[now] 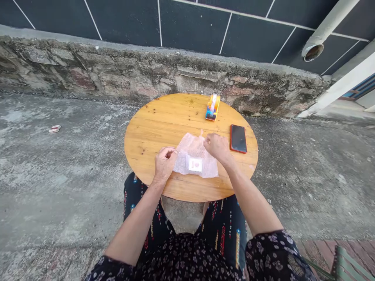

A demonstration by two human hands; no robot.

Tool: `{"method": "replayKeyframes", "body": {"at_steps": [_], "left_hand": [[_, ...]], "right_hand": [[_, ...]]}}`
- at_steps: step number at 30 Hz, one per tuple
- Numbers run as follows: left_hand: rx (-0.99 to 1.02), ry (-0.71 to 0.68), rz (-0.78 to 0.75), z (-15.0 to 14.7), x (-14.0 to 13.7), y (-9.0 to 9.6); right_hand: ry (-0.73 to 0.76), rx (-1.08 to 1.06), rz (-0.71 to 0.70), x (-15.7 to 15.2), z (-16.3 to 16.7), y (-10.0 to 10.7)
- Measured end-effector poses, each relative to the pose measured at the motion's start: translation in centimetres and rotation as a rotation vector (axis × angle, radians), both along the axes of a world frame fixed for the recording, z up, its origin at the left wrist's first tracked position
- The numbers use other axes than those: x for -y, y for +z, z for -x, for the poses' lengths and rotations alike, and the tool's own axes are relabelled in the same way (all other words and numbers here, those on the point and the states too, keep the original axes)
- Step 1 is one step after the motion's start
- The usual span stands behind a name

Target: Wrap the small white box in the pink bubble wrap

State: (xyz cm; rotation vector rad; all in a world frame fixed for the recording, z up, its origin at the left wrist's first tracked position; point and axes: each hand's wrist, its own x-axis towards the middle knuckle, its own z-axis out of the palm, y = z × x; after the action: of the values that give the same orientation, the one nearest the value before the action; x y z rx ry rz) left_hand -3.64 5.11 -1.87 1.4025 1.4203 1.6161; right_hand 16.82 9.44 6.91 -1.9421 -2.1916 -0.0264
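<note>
A translucent, pinkish sheet of bubble wrap (pixel 193 142) lies spread on the round wooden table (pixel 146 132). Near its front edge is a small white box (pixel 195 164) with pink-red marks, seemingly under a fold of the wrap. My left hand (pixel 165 162) is pinched at the sheet's left edge. Across from it, my right hand (pixel 217 146) has its fingers curled at the upper right edge of the wrap; its fingertips are partly hidden. A narrow pinkish strip sticks up from the far edge beside the right hand.
A yellow and blue tape dispenser (pixel 213 107) stands near the table's far edge. On the right lies a phone (pixel 238 138) in a red case. Behind the table runs a low stone wall (pixel 117 74). A green chair (pixel 348 265) is at the lower right.
</note>
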Motion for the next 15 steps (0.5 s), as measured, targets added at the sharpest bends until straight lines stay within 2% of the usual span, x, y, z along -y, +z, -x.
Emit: {"method": "replayKeyframes", "body": {"at_steps": [6,15], "left_hand": [[0.017,0.028,0.010,0.0,0.0,0.1],[0.018,0.028,0.031,0.0,0.0,0.1]], "right_hand": [[-0.153,-0.222,0.048,0.0,-3.4,-1.0],[-0.127,-0.434,0.029,0.1,-5.2,-2.9]]}}
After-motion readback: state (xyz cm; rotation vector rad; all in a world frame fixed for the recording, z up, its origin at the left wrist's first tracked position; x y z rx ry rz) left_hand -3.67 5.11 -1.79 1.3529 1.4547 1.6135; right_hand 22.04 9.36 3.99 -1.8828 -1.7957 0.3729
